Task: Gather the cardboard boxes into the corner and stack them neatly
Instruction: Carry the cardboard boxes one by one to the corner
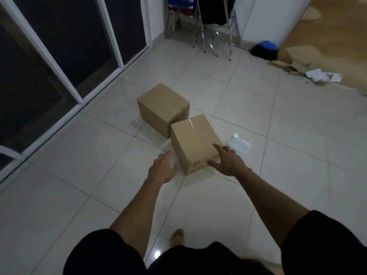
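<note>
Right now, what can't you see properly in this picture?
All in the head view:
- Small marks on the near box: too small to read.
- Inside both boxes: flaps closed, the far box too.
- Whether the right hand touches the near box: unclear; the left hand is apart.
- Plastic jug: partly behind the near box.
- Stacked chairs: cut off by the top edge.

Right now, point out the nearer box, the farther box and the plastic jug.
nearer box (195, 138), head view, taped top face
farther box (162, 100), head view, top face
plastic jug (239, 144), head view, clear body
</note>
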